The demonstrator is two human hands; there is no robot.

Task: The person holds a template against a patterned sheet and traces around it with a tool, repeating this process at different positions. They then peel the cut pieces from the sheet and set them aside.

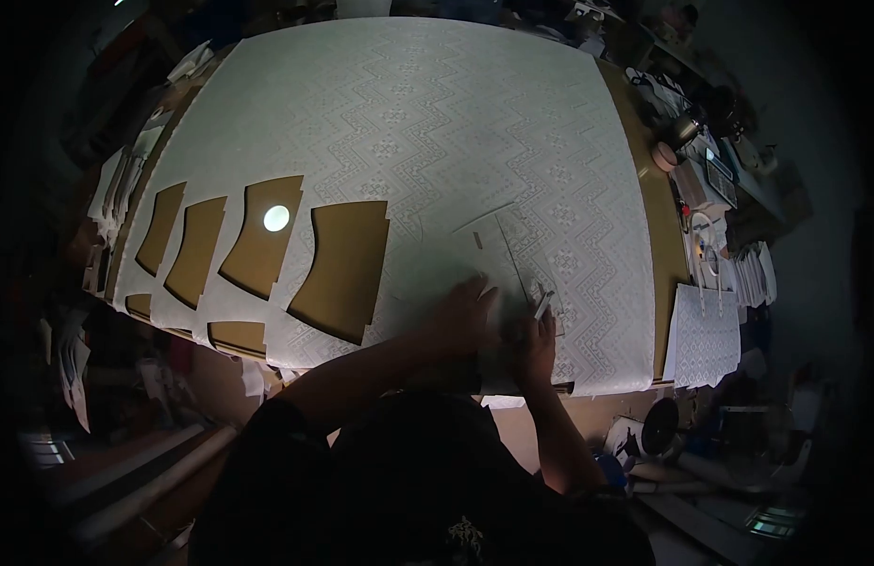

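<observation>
1. White patterned cloth (474, 104) lies spread over the brown table (635, 179), with zigzags and small medallions woven or printed across it; my body is at its near edge.
2. My left hand (470, 304) rests on the near part of the cloth, fingers extended and slightly apart, though dimness blurs them.
3. My right hand (536, 347), also over the cloth's near part, pinches a slim pale tool (545, 304); I cannot tell its kind.
4. A thin dark line (510, 253) runs across the cloth just beyond that tool.
5. In the cloth's left part, large curved openings (342, 269) show the tabletop; a round bright spot (276, 218) shines in one.
6. My dark shirt (408, 472), on the cloth's near side, bears a gold emblem (465, 534), too small for me to read.
7. By the cloth's near right corner is a patterned bag (703, 335) with pale handles; its inside is hidden.
8. Off the cloth's right edge sit a metallic pot (687, 127) and a round pink container (663, 157); I cannot see what they hold.
</observation>
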